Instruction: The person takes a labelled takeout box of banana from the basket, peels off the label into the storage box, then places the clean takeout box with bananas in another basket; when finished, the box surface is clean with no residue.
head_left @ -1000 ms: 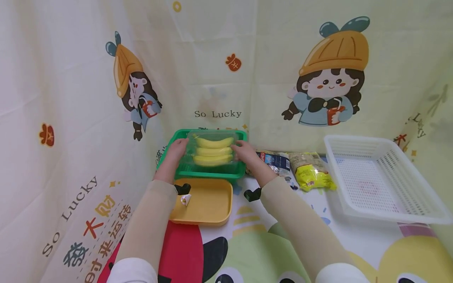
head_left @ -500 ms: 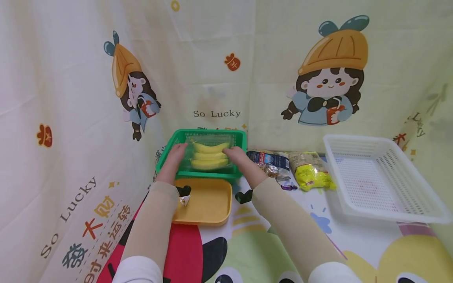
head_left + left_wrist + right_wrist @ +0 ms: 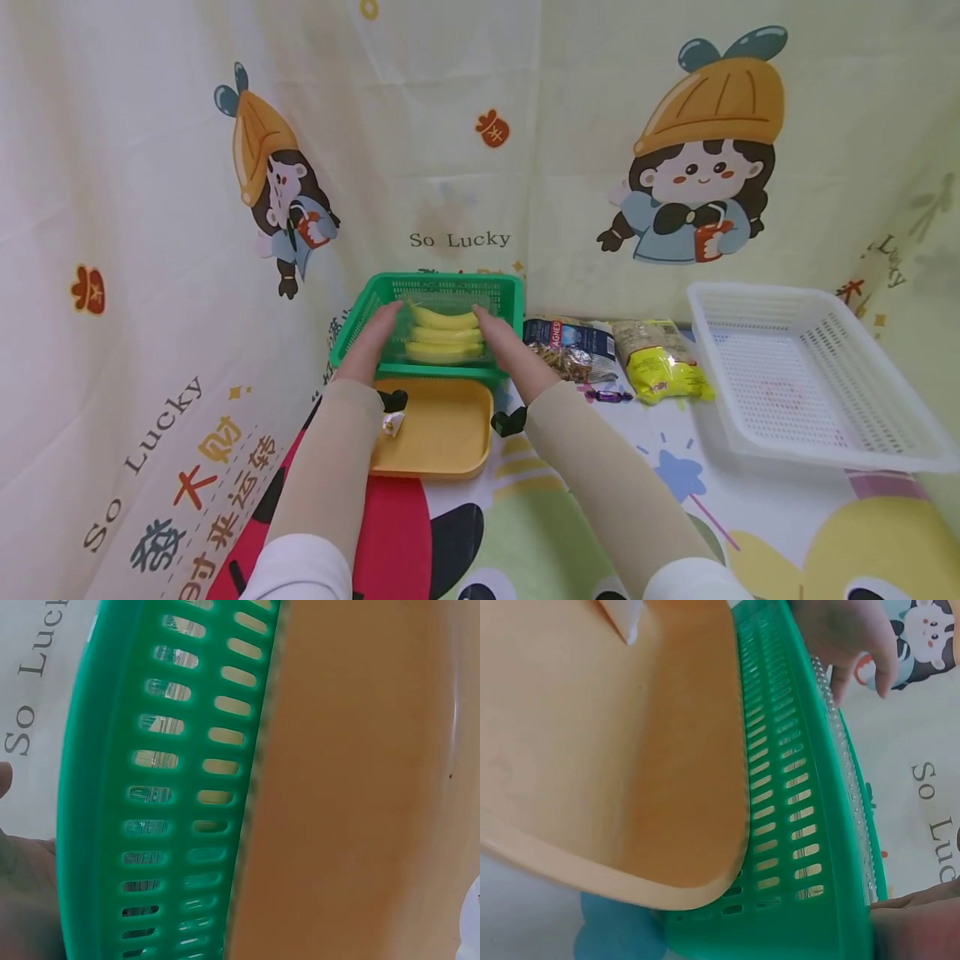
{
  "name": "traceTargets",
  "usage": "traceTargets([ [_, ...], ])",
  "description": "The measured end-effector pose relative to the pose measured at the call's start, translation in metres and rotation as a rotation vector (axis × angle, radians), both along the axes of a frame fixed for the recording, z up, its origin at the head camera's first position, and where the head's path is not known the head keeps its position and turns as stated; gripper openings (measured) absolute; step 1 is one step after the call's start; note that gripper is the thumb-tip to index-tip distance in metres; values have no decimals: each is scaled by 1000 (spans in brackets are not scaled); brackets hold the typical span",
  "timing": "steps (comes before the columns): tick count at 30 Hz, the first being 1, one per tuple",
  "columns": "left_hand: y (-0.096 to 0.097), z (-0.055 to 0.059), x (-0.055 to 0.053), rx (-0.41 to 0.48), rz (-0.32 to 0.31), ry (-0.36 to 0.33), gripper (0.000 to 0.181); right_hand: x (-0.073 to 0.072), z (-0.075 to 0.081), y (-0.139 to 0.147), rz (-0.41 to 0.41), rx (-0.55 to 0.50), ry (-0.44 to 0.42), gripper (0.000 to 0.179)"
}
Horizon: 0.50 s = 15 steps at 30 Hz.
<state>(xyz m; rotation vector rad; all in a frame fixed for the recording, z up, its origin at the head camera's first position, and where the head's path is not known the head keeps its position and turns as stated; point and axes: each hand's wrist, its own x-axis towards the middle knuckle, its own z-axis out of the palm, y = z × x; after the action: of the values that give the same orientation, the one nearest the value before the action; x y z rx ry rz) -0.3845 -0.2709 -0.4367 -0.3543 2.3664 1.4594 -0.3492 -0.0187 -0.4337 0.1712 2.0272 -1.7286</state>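
Observation:
A clear plastic box of several bananas (image 3: 444, 335) sits inside the green basket (image 3: 427, 371). My left hand (image 3: 371, 337) is at the box's left side, fingers extended forward. At the right side my right hand (image 3: 501, 337) stands the same way, its fingers close to the box edge; whether they touch it I cannot tell. In the right wrist view the left hand (image 3: 847, 637) shows loosely bent fingers above the basket rim, and the right hand (image 3: 922, 926) is partly cut off. The left wrist view shows mostly the basket wall (image 3: 161, 780).
A yellow tray (image 3: 438, 462) with a small white wrapped piece (image 3: 392, 422) stands before the basket. To the right lie a blue-labelled bag (image 3: 573, 348), a yellow bag (image 3: 660, 362) and a purple-wrapped candy (image 3: 609, 397). A white basket (image 3: 825, 458) stands far right.
The box of bananas has gone down into the green basket, shifting slightly left. Both hands moved with it, and their fingers have straightened from their grip on its sides.

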Motion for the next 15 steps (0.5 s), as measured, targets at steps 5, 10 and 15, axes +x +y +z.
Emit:
traceTargets([
  [5,2,-3,1,18,-8,4,70,-1,-3,-1,-2,-13,1,79],
  [10,2,-4,4,36,-5,8,72,-2,-3,-1,14,8,-10,76],
  [15,3,-3,4,-9,-18,26,71,-3,-2,0,20,26,17,77],
])
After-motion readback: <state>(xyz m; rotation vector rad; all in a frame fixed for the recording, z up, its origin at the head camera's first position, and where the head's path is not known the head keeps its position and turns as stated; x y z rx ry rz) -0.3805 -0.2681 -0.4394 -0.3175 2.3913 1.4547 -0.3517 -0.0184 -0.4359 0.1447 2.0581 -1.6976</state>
